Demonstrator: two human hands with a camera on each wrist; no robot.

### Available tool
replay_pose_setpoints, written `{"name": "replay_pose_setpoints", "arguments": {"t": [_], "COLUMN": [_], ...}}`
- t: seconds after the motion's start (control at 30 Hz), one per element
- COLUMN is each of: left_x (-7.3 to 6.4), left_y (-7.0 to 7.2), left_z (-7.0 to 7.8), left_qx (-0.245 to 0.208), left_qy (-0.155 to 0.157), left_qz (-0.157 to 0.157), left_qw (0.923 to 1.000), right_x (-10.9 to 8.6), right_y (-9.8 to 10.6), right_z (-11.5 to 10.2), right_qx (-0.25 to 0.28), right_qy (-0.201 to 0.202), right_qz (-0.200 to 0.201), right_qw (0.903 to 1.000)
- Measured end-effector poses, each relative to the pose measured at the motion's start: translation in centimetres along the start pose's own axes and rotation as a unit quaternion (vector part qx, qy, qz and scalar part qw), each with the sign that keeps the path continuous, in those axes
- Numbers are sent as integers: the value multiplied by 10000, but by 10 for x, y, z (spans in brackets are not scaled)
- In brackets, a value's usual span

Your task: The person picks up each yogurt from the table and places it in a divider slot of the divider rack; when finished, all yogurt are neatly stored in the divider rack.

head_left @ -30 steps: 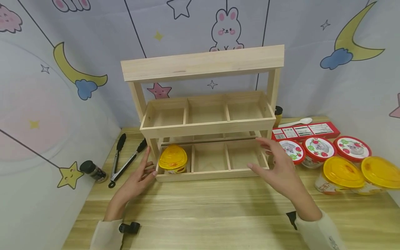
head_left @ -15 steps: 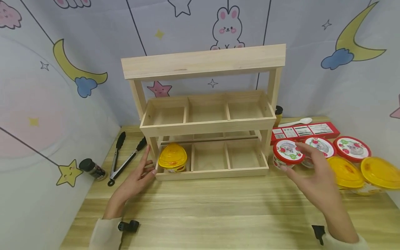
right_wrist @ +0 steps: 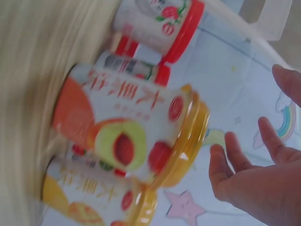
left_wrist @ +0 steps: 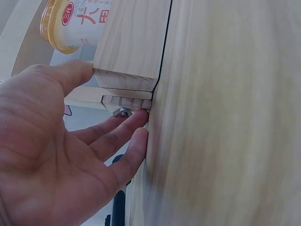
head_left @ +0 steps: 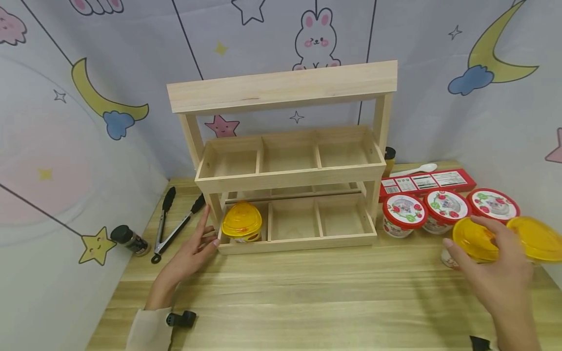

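Note:
My left hand [head_left: 186,261] touches the lower left front corner of a two-tier wooden rack [head_left: 290,179]. In the left wrist view its thumb meets the front corner and the other fingers lie along the end, by a wing nut [left_wrist: 123,112]. A yellow-lided cup [head_left: 241,222] stands in the lower left compartment. On the right, my right hand [head_left: 502,273] hovers spread around a yellow-lidded cup [head_left: 467,236] that it partly hides. In the right wrist view this cup, printed with a peach [right_wrist: 124,148], is apart from the fingers. A second yellow-lidded cup [head_left: 537,239] stands beside it.
Several red-lidded cups [head_left: 404,210] stand right of the rack, before a red box [head_left: 428,182] and a white spoon [head_left: 417,169]. A yellow jar [head_left: 388,163] is partly hidden behind the rack. Black-tipped tongs [head_left: 169,234] and a black-capped spice jar [head_left: 130,240] lie at left.
My right hand has moved right, from the rack's lower right compartment, past the red-lidded cups, to the yellow-lidded cups. The left hand stays at the rack's corner.

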State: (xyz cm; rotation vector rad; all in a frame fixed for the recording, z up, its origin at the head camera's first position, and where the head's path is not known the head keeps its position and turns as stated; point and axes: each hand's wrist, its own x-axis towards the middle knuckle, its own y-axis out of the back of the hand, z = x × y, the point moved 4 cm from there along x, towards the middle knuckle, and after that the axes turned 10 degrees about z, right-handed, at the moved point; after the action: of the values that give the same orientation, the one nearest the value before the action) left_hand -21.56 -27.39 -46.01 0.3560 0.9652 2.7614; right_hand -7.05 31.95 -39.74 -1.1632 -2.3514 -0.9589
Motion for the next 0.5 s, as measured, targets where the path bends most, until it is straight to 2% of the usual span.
{"name": "replay_pose_setpoints", "arguments": {"t": [0.13, 0.3, 0.5], "left_x": [0, 0, 0], "left_y": [0, 0, 0], "left_z": [0, -1, 0], "left_qx": [12, 20, 7], "left_qy": [37, 69, 77], "left_qz": [2, -10, -15], "left_qw": [10000, 10000, 10000], "right_x": [1, -2, -6], "right_y": [9, 16, 16], "right_z": [11, 23, 35], "right_qx": [-168, -458, -1024], "right_qy": [-170, -741, -1550], "right_qz": [139, 10, -408], "right_qw": [9996, 9962, 9817]}}
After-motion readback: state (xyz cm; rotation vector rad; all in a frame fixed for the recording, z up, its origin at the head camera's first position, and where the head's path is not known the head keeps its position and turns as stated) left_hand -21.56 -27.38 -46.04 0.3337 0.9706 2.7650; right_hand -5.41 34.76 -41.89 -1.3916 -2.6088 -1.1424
